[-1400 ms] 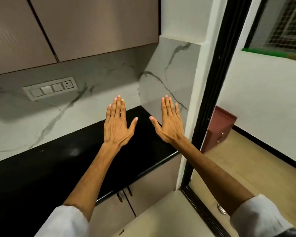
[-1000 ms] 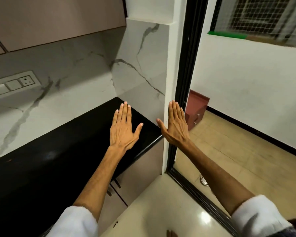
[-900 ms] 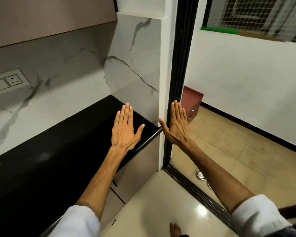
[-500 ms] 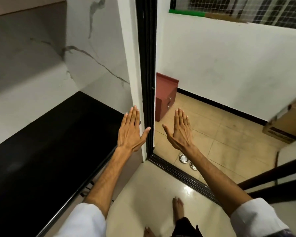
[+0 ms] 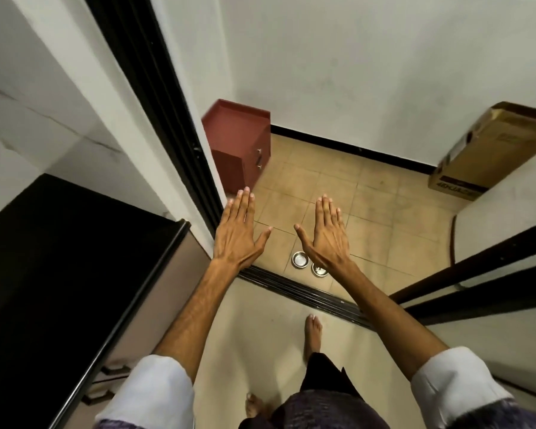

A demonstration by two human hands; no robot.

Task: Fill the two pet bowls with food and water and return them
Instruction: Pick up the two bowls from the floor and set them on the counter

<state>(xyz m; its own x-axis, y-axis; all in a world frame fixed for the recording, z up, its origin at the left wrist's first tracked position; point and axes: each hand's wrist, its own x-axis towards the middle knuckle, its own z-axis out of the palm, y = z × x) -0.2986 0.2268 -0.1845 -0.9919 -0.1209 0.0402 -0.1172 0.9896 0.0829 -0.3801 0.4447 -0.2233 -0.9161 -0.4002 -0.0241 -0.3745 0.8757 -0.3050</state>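
Both hands, the left hand (image 5: 237, 233) and the right hand (image 5: 326, 235), are held out flat, apart and empty above two metal bowls (image 5: 300, 260) sitting side by side on the tiled floor (image 5: 384, 218) just past the door track (image 5: 304, 291).

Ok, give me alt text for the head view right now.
Both hands, left and right, are held out flat and empty above two metal bowls on the tiled floor just past a door track. A red cabinet stands beyond.
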